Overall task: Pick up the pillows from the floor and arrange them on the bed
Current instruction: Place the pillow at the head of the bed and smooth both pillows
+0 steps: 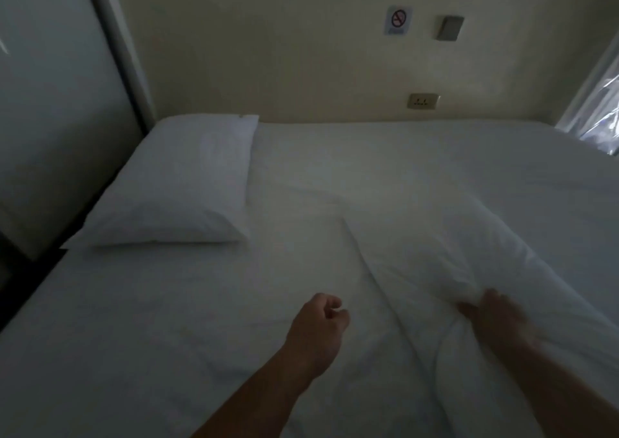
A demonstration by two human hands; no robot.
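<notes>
A white pillow (181, 183) lies flat at the far left corner of the bed (160, 330), against the wall. A second white pillow (445, 253) lies slanted across the right half of the bed. My right hand (492, 317) grips this pillow's near edge, bunching the fabric. Over the sheet to the left of that pillow hovers my left hand (318, 327), fingers curled loosely and holding nothing. The floor is out of view.
A cream wall (301, 52) runs behind the bed with a socket (423, 101), a switch plate (449, 28) and a no-smoking sign (398, 20). A pale panel (50, 102) stands on the left. A curtain (596, 102) hangs at the right.
</notes>
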